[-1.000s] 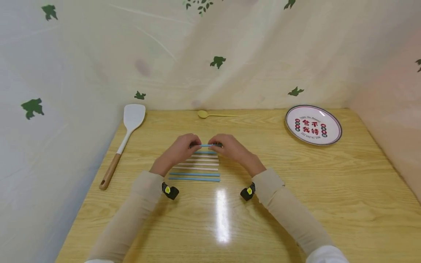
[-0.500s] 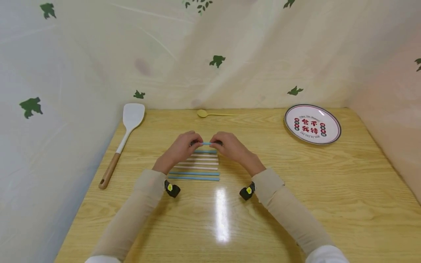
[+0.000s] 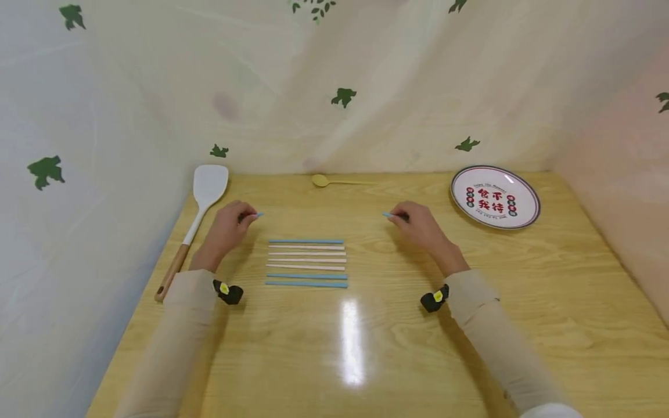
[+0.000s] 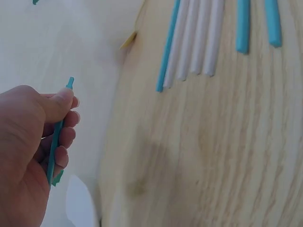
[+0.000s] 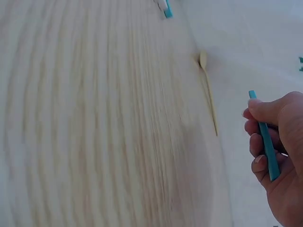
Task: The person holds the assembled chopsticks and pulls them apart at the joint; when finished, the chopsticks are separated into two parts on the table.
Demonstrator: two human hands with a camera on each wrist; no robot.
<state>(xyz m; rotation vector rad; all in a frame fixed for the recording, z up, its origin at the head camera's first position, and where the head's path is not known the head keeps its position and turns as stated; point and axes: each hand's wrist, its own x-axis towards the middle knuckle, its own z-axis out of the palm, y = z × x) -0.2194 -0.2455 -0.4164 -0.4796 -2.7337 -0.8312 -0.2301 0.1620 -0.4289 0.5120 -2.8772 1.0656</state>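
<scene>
My left hand (image 3: 226,230), raised over the table's left side, grips a blue chopstick piece (image 4: 54,147) with a narrow peg at its exposed end. On the other side my right hand (image 3: 422,230) holds a second blue chopstick piece (image 5: 268,150) along its curled fingers, one end poking past the thumb. The two pieces are wide apart, their ends pointing toward each other. Between and nearer than the hands lies a row of chopsticks: one blue chopstick (image 3: 305,241) at the back, several whitish chopsticks (image 3: 308,260) in the middle, two blue chopsticks (image 3: 306,284) in front.
A white spatula (image 3: 211,184) with a wooden handle lies along the left edge, its handle partly behind the left forearm. At the back is a yellow spoon (image 3: 320,180). A printed plate (image 3: 493,220) sits back right. Curtain-like cloth (image 3: 272,116) encloses the table (image 3: 470,360).
Both hands were close together over the row on one blue chopstick. They have moved apart, left and right, each with a piece of it. The row stays put.
</scene>
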